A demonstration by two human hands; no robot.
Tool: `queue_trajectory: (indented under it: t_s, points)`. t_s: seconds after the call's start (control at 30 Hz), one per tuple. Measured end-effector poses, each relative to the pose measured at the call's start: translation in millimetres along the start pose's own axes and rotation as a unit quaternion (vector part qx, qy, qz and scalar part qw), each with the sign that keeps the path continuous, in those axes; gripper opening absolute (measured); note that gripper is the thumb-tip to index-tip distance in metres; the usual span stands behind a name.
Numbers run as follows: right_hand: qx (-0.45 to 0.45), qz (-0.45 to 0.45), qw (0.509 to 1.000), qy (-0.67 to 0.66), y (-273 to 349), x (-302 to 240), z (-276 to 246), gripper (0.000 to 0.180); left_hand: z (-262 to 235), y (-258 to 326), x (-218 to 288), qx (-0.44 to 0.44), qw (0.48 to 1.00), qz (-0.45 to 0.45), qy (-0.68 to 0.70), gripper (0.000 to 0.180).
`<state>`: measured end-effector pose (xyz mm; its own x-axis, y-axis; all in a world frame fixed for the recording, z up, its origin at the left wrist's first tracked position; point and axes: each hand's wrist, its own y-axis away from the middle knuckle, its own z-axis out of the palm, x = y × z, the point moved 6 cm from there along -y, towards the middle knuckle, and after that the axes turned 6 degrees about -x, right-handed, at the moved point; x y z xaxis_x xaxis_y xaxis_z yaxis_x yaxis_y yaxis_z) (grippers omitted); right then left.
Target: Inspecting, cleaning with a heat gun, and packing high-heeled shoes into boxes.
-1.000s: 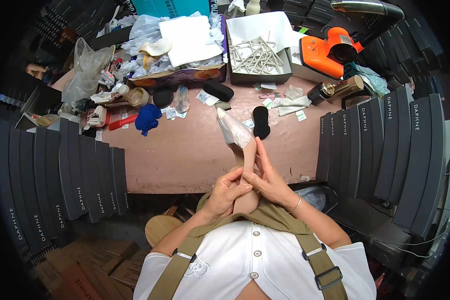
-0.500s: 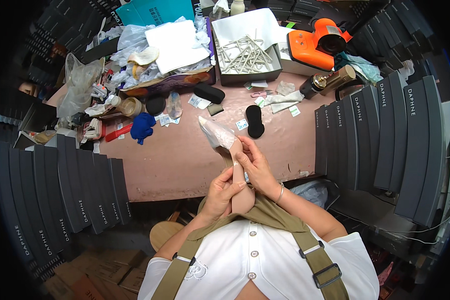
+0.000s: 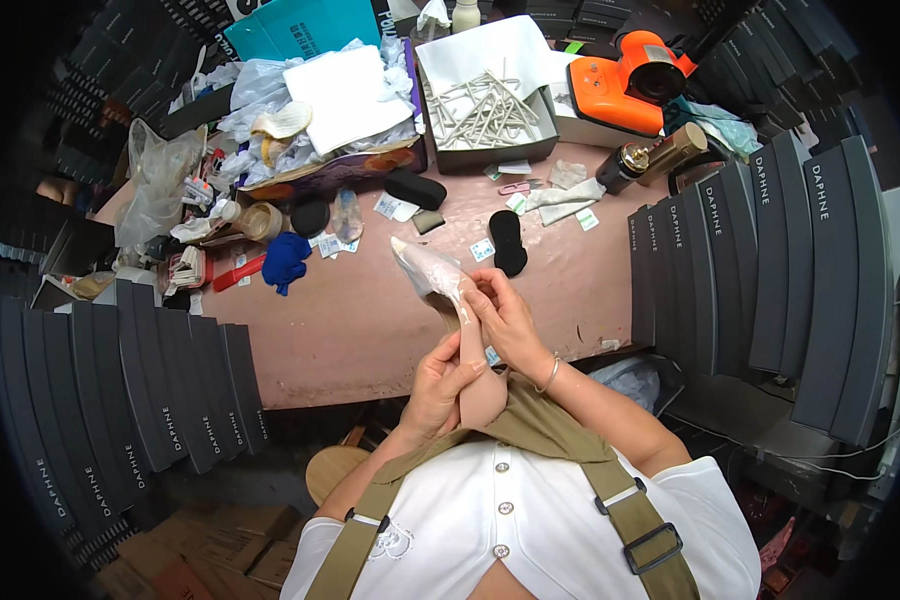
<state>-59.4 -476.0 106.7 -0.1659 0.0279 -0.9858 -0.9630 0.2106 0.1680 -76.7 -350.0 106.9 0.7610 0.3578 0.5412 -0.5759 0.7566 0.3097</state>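
A beige pointed-toe shoe [image 3: 482, 398] is held close to my body at the table's near edge, its toe pointing away and slightly left. Clear plastic film [image 3: 432, 272] covers the toe and front part, with crinkled edges by my right fingers. My left hand [image 3: 436, 385] is wrapped round the shoe toward its heel, thumb on the near side. My right hand [image 3: 507, 318] grips the shoe's middle, thumb and fingers at the film's edge. Whether the right fingers pinch the film itself is hard to see.
Dark shoe boxes stand in rows at left [image 3: 155, 380] and right [image 3: 745, 260]. Across the pink table [image 3: 350, 340] lie a blue cloth [image 3: 287, 262], black pads [image 3: 508, 243] and a heat gun-like black tool [image 3: 625, 168]. Behind are a box of pale sticks [image 3: 485, 110] and an orange device [image 3: 620, 95].
My right thumb and fingers have shifted slightly up the shoe toward the film. My left hand keeps its hold, and the whole view has moved a little.
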Motion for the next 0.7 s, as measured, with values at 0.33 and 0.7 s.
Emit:
queue_trajectory:
  t_s: [0.33, 0.7]
  points:
    - [-0.161, 0.177, 0.941, -0.241, -21, 1, -30, 0.056, 3, -13, 28, -0.069, 0.997, -0.014, -0.021, 0.066]
    - [-0.124, 0.133, 0.966, -0.186, -21, 1, -24, 0.053, -14, -13, 36, -0.04, 0.998, -0.042, -0.011, 0.032]
